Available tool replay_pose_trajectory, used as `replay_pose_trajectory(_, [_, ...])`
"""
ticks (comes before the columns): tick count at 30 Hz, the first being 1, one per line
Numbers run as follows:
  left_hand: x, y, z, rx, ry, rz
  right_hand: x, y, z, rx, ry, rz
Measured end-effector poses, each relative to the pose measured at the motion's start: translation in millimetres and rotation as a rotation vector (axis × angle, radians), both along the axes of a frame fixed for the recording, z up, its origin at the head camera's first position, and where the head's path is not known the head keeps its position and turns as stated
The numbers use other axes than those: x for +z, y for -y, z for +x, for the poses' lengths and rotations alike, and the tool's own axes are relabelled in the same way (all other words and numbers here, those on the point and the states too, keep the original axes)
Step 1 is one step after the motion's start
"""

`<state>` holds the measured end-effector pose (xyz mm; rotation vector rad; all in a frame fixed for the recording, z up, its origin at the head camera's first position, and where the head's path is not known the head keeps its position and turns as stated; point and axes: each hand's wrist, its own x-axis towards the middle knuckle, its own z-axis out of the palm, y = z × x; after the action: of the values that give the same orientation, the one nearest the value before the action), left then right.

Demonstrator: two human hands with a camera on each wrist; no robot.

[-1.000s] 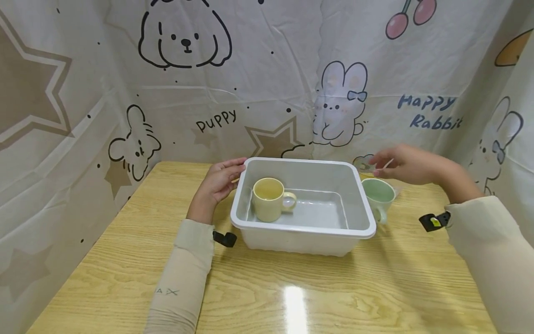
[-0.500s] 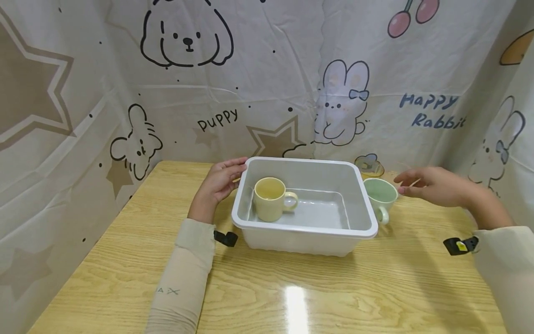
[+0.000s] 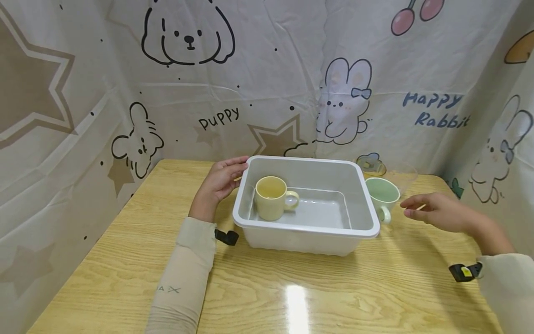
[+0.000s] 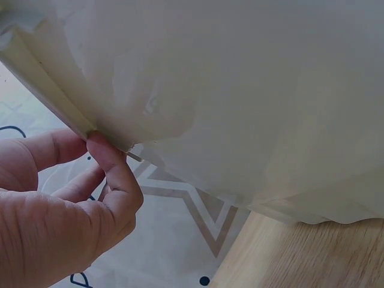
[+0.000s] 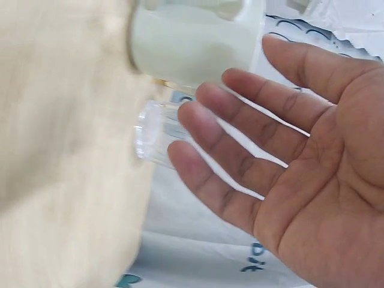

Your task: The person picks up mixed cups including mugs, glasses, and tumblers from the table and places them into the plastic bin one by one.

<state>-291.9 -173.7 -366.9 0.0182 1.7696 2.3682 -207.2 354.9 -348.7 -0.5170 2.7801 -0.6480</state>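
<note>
A white plastic basin (image 3: 304,241) stands on the table, with a yellow mug (image 3: 269,206) upright at the left of its floor, handle to the right. My left hand (image 3: 217,188) pinches the basin's left rim between thumb and fingers, which the left wrist view shows up close. A pale green mug (image 3: 385,195) stands just outside the basin's right wall, partly hidden by it. To the right of that mug my right hand (image 3: 442,214) hovers above the table, fingers spread and holding nothing. The right wrist view shows a clear cup (image 5: 157,129) beyond the fingers, beside the green mug.
The wooden table (image 3: 208,287) reaches back to a printed cloth (image 3: 187,102) that hangs behind it and along both sides. A bright light reflection lies on the table in front of the basin.
My right hand has come from above the green mug out to its right, then lower and nearer to me. The clear cup behind the mug now shows. My left hand stays at the basin's rim.
</note>
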Motion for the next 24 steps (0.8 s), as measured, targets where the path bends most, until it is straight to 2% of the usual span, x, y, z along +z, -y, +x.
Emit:
replay_pose_trajectory(3, [0.7, -0.7, -0.4, 0.001, 0.001, 0.003, -8.6, -2.5, 1.5, -0.005, 0.039, -0.05])
replay_pose_trajectory(13, [0.8, -1.6, -1.4, -0.005, 0.0, 0.019, -34.6, -5.4, 4.5, -0.061, 0.256, -0.38])
replay_pose_trajectory(18, [1.2, -1.6, -1.1, -0.014, -0.01, 0.028, -43.5, -8.2, 5.2, -0.037, 0.322, -0.509])
replay_pose_trajectory(24, [2.3, -2.2, -0.4, -0.017, -0.016, 0.022, -53.2, -10.8, 3.7, 0.05, 0.383, -0.664])
